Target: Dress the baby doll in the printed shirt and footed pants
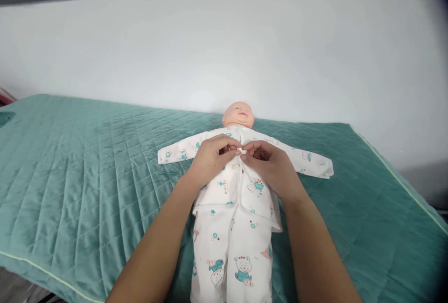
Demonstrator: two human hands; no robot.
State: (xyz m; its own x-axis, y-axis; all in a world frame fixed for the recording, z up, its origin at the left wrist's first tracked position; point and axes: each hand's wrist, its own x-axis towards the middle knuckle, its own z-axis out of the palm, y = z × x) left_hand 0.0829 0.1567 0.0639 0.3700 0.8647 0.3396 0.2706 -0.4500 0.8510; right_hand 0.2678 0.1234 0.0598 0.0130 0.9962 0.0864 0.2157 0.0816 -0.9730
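On the green quilted cover we see a doll lying face up, its white printed jacket spread at the sleeves, a pose we judge keeps the front reachable. Our left hand and right hand pinch its front at the chest (perhaps around a fastening; fingers hide it), just above a pale button.

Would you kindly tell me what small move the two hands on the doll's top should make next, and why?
I would probably ease the two sides of the white top together, since the left hand and right hand both pinch it at the chest, their fingers close together, while its front parts toward the hem.
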